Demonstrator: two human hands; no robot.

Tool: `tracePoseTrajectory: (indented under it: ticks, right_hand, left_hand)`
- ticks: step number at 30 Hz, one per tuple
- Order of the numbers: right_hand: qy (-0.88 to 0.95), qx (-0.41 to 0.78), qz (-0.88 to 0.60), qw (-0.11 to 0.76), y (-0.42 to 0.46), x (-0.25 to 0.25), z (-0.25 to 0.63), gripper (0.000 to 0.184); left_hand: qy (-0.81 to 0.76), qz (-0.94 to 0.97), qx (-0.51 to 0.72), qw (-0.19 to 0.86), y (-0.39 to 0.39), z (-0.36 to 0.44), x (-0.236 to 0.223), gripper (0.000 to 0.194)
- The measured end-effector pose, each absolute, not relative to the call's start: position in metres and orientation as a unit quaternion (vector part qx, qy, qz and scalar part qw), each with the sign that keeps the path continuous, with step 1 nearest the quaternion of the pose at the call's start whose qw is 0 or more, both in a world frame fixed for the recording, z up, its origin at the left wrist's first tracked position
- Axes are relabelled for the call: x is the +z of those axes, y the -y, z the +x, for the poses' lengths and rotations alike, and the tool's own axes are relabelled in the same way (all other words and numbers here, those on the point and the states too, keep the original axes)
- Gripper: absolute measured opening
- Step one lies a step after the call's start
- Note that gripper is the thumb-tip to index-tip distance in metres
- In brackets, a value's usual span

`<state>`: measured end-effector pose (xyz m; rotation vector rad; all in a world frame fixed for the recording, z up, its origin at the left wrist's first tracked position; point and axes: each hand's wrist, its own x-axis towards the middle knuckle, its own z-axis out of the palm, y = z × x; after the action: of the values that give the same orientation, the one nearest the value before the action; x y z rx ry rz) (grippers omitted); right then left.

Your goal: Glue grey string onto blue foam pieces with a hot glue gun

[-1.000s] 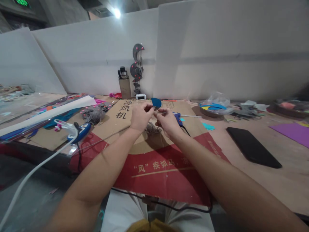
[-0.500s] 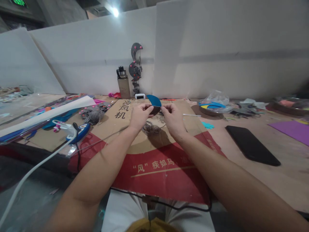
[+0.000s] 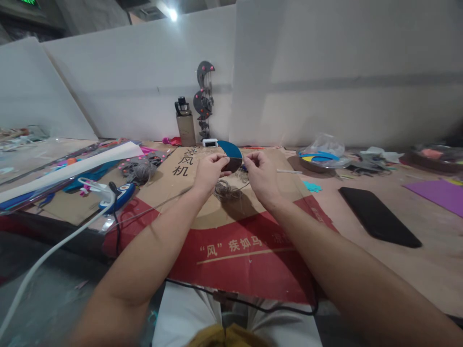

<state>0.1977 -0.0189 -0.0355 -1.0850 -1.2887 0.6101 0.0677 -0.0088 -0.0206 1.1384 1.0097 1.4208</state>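
Observation:
My left hand (image 3: 211, 173) pinches a crescent-shaped piece (image 3: 231, 150), blue on its upper part and dark on its lower part. It is held up above the cardboard (image 3: 213, 214). Just right of the piece, my right hand (image 3: 261, 177) has thumb and forefinger pressed together. A thin grey strand leads up to those fingers from a loose bundle of grey yarn (image 3: 227, 192), which lies on the cardboard below. The fingertips are close to the crescent's right end; whether they touch it I cannot tell.
A black phone-like slab (image 3: 378, 216) lies to the right, near turquoise scraps (image 3: 312, 186). A bottle (image 3: 185, 123) and a dark hanging crescent decoration (image 3: 204, 101) stand at the back. A blue device with a white cable (image 3: 125, 196) sits left, before more grey yarn (image 3: 141, 169).
The hands have moved apart, and the crescent has turned so that more of it shows in my left hand. My right hand has drawn back rightward with the yarn strand.

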Motion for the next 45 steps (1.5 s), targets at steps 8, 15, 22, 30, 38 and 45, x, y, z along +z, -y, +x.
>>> tracePoseTrajectory:
  ticks: [8, 15, 22, 30, 38, 45]
  right_hand:
    - [0.560, 0.305, -0.453, 0.623, 0.011, -0.037, 0.201, 0.014]
    - [0.527, 0.401, -0.421, 0.619, 0.004, -0.041, 0.203, 0.020]
    - [0.476, 0.531, -0.370, 0.595, 0.012, -0.032, 0.203, 0.025]
    - [0.505, 0.537, -0.353, 0.577, 0.014, -0.035, 0.202, 0.025]
    - [0.475, 0.575, -0.334, 0.577, 0.013, -0.036, 0.203, 0.030]
    - [0.469, 0.598, -0.315, 0.569, 0.016, -0.033, 0.202, 0.033]
  left_hand:
    - [-0.414, 0.456, 0.575, 0.539, 0.008, 0.065, -0.020, 0.007]
    - [-0.413, 0.446, 0.569, 0.553, 0.009, 0.063, -0.017, 0.009]
    - [-0.408, 0.465, 0.564, 0.547, 0.004, 0.060, -0.021, 0.010]
    - [-0.400, 0.464, 0.560, 0.558, 0.002, 0.057, -0.021, 0.006]
    - [-0.382, 0.443, 0.550, 0.596, -0.001, 0.054, -0.023, 0.006]
    - [-0.360, 0.445, 0.533, 0.623, -0.002, 0.051, -0.022, 0.005]
